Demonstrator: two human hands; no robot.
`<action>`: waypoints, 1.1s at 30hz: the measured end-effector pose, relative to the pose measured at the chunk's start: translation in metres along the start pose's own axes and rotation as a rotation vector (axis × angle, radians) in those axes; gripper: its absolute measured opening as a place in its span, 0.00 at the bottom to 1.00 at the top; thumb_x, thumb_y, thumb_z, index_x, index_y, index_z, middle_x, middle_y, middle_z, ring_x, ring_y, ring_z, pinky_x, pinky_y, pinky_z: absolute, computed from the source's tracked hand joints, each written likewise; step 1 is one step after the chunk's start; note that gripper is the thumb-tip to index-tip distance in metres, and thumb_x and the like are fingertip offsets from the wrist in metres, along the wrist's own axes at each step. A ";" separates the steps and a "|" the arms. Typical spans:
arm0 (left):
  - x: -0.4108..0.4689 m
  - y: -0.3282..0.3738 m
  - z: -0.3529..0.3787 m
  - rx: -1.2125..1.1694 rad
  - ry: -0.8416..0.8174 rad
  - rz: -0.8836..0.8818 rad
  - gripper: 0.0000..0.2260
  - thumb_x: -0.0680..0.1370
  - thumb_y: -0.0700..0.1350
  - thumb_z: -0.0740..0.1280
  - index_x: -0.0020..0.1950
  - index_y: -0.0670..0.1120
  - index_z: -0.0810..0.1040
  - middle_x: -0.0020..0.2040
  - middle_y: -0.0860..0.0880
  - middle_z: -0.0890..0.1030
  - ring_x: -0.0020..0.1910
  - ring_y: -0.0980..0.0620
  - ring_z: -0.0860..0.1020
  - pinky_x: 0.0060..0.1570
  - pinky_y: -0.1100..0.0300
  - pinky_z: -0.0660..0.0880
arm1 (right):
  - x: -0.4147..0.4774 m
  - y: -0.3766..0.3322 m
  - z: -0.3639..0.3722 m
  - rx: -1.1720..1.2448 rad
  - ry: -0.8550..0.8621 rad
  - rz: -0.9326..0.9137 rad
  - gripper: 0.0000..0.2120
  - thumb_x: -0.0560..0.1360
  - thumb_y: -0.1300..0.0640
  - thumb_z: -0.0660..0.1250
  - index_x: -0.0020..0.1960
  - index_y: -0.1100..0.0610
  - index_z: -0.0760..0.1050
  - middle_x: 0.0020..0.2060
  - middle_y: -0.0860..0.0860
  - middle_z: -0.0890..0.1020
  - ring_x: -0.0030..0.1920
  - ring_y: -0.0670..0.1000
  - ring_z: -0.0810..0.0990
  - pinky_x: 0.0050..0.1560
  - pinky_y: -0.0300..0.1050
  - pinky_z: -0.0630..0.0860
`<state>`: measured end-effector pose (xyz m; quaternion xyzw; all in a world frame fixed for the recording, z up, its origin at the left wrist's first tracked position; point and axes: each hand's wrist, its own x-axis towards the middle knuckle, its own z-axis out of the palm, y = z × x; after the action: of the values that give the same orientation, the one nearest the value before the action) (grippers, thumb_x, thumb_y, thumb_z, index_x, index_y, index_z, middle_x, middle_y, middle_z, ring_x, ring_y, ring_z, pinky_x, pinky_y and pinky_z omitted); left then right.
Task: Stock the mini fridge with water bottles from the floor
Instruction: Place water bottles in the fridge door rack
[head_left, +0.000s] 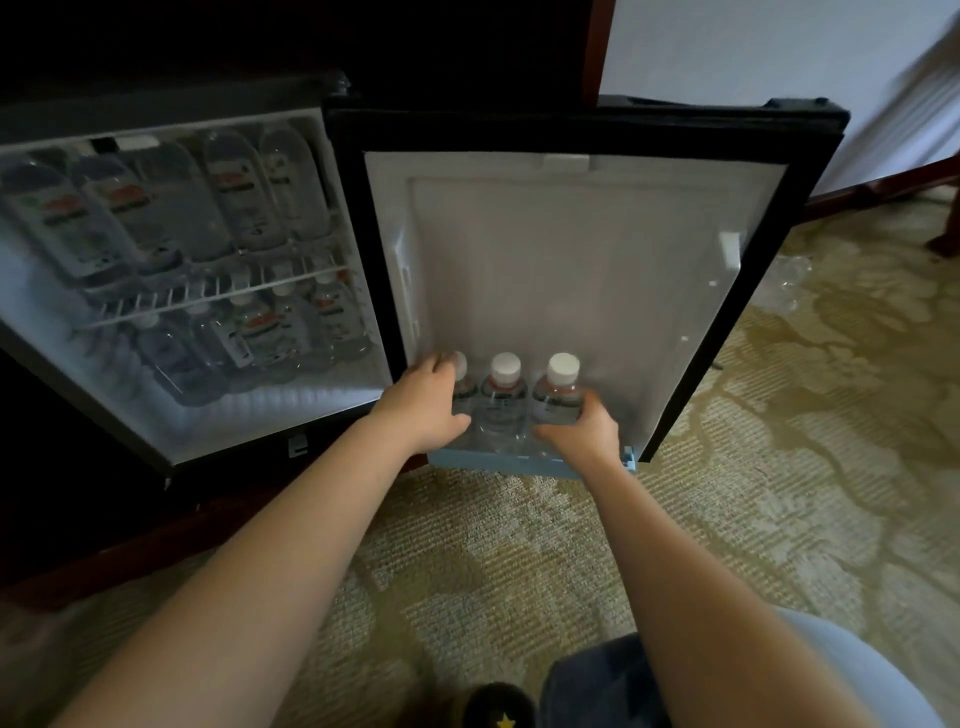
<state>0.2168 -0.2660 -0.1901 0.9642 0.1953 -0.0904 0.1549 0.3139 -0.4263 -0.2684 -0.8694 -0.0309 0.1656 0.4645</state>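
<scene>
Hands both grasping: left hand (426, 402) curled round the leftmost bottle (462, 387), right hand (576, 431) round the lower body of the rightmost bottle (558, 397), with the middle bottle (501, 402) upright between them in the pale blue door shelf (498, 461) of the open mini fridge (260, 421). Clear plastic, white screw caps, a label band with a red stripe, print too blurred to read. Stocked bottles (244, 192) of the same kind packed above and below the wire shelf (208, 300) inside, labels likewise illegible.

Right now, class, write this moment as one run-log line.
step: stocking door shelf | left hand: grips left bottle | right hand: grips right bottle | middle bottle: upright between them | fridge door: open
</scene>
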 end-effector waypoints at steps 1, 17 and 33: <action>0.000 0.000 0.000 0.002 0.000 0.002 0.34 0.77 0.50 0.65 0.77 0.45 0.51 0.76 0.44 0.56 0.73 0.43 0.60 0.70 0.48 0.64 | -0.001 0.003 0.003 -0.019 -0.015 -0.008 0.27 0.67 0.56 0.77 0.62 0.56 0.71 0.57 0.53 0.80 0.58 0.56 0.78 0.57 0.50 0.75; -0.062 -0.009 -0.020 -0.171 0.044 -0.083 0.32 0.78 0.50 0.64 0.77 0.44 0.54 0.77 0.45 0.57 0.75 0.46 0.60 0.69 0.53 0.63 | -0.069 -0.031 0.005 -0.075 0.191 0.052 0.17 0.76 0.50 0.64 0.58 0.59 0.68 0.54 0.56 0.77 0.52 0.57 0.77 0.49 0.49 0.72; -0.327 -0.161 -0.061 -0.458 0.123 -0.604 0.11 0.78 0.52 0.64 0.48 0.44 0.77 0.49 0.41 0.81 0.49 0.42 0.80 0.43 0.54 0.75 | -0.300 -0.182 0.106 -0.502 -0.764 -0.747 0.09 0.76 0.48 0.66 0.51 0.54 0.75 0.46 0.53 0.82 0.46 0.54 0.81 0.53 0.52 0.78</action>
<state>-0.1383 -0.2183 -0.0992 0.8072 0.4948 -0.0281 0.3207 0.0158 -0.3007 -0.0965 -0.7618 -0.5382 0.2800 0.2273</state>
